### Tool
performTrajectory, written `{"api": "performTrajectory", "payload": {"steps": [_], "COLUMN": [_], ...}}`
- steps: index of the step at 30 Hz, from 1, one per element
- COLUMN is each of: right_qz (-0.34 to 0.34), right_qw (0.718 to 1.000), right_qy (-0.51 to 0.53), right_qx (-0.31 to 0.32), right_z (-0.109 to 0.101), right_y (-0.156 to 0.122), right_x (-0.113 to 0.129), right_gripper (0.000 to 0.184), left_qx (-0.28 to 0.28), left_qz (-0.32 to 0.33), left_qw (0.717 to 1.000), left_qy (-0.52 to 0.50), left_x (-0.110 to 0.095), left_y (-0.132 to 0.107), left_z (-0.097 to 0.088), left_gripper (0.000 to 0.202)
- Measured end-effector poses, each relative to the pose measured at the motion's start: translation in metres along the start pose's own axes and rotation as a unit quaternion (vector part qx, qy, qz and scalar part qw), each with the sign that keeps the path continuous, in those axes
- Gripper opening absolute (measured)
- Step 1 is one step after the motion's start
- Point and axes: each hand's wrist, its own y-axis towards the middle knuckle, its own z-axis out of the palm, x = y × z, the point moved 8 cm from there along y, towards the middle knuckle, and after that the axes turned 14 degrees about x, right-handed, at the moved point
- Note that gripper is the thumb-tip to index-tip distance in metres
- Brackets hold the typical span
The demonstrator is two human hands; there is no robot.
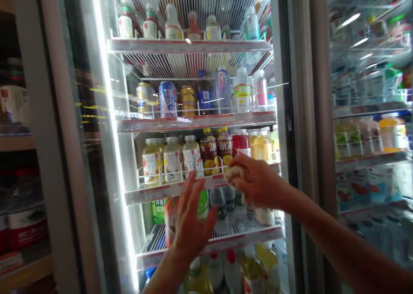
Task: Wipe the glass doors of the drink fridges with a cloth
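Observation:
I face an open drinks fridge (193,122) with several wire shelves of bottles and cans. My left hand (190,225) is raised with fingers spread flat, in front of the lower shelf near a clear green-capped bottle (220,208) and a carton (170,218); it holds nothing. My right hand (254,182) reaches in from the right at the shelf edge below the juice bottles (209,152). Its fingers are curled around something pale, possibly a cloth, too blurred to name.
The fridge door (87,156) stands open at the left, reflecting light. A second closed glass-door fridge (371,113) with drinks stands at the right. Wooden shelves (19,143) with bottles are at the far left. More bottles (226,272) fill the bottom shelf.

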Motion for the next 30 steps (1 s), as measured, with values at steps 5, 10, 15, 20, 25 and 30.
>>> {"api": "performTrajectory", "payload": {"steps": [5,10,15,20,25,30], "right_qz": [0.056,0.078,0.019,-0.073,-0.071,-0.017], "right_qw": [0.995,0.966,0.952,0.977,0.982,0.975], "right_qy": [0.068,0.177,0.205,0.063,-0.034,0.112], "right_qx": [-0.053,-0.173,-0.229,-0.192,-0.17,-0.191], "right_z": [0.032,0.045,0.053,0.061,0.077,0.079], "right_y": [-0.026,-0.043,-0.056,-0.07,-0.081,-0.09], "right_x": [-0.008,-0.025,-0.004,0.011,0.001,-0.02], "right_gripper": [0.022,0.013,0.019,0.023,0.023,0.028], "left_qx": [0.062,0.013,0.098,0.052,0.051,-0.005], "left_qz": [-0.24,-0.376,-0.427,-0.425,-0.433,-0.4], "left_qw": [0.91,0.751,0.586,0.656,0.631,0.799], "left_qy": [-0.333,-0.543,-0.682,-0.622,-0.642,-0.448], "left_x": [0.005,0.017,-0.012,0.01,0.014,0.026], "left_y": [-0.007,-0.034,-0.057,-0.051,-0.046,-0.043], "left_z": [0.046,0.076,0.105,0.073,0.069,0.044], "left_gripper": [0.03,0.034,0.052,0.039,0.044,0.035]}}
